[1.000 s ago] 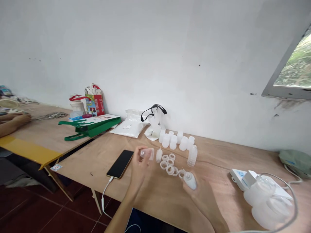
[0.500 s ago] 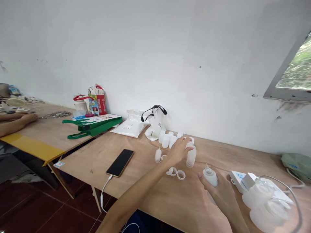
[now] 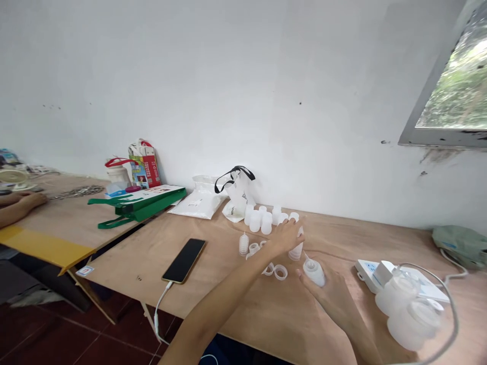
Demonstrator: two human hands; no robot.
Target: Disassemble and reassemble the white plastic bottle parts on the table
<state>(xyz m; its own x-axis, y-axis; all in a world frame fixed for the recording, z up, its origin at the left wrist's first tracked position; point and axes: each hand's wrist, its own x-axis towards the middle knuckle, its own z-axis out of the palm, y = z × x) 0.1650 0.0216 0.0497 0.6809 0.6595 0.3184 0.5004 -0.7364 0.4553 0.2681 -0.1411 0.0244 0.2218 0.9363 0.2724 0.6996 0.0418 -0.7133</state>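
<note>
Just one head cam, looking forward and down over the counter [image 3: 266,317] toward the wall [image 3: 213,91], left hand [image 3: 284,236] and right hand [image 3: 332,288] fairly near.

Daylight fr. window [image 3: 454,94] at far R, w/ a blown-out patch in the glass; wall [image 3: 182,91] fairly evenly lit, greyish. Floor [image 3: 57,337] at near L v. dark. Soft shadow on table [image 3: 266,319] nr. right hand [image 3: 333,291], pinkish tint at near R. Left hand [image 3: 285,235] slightly blurred; far bottles [image 3: 255,221] washed out. Wide-angle stretch twd. edges, window leaning.
</note>
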